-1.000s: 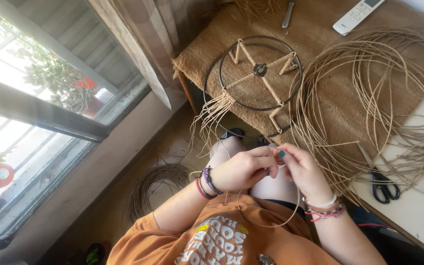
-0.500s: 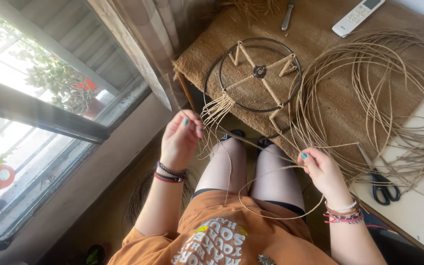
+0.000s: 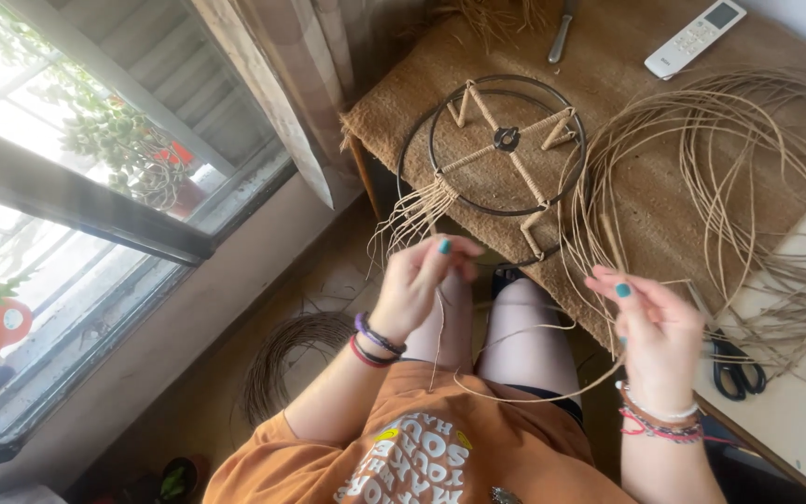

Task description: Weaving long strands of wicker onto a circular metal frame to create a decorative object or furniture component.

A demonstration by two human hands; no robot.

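My left hand (image 3: pixel 422 280) pinches one end of a thin tan rattan strand (image 3: pixel 524 390) just below the loose strand ends hanging from a black wire hoop frame (image 3: pixel 506 140). The strand curves down over my lap and up to my right hand (image 3: pixel 650 327), which holds its other part with fingers partly spread. The hoop frame lies on a woven mat (image 3: pixel 646 187) and has tan-wrapped spokes meeting at a small black centre ring. A large loose coil of rattan strands (image 3: pixel 757 168) lies to the right of the frame.
Black scissors (image 3: pixel 734 369) lie on the white tabletop at right. A white remote control (image 3: pixel 695 37) and a metal tool (image 3: pixel 560 37) rest at the mat's far edge. A dark coil (image 3: pixel 282 359) sits on the floor. A window with potted plants (image 3: pixel 123 159) fills the left.
My hands, together at my lap a second ago, have parted. The left hand rose toward the frame's hanging strands, and the right moved out to the right, drawing the strand into a loop.
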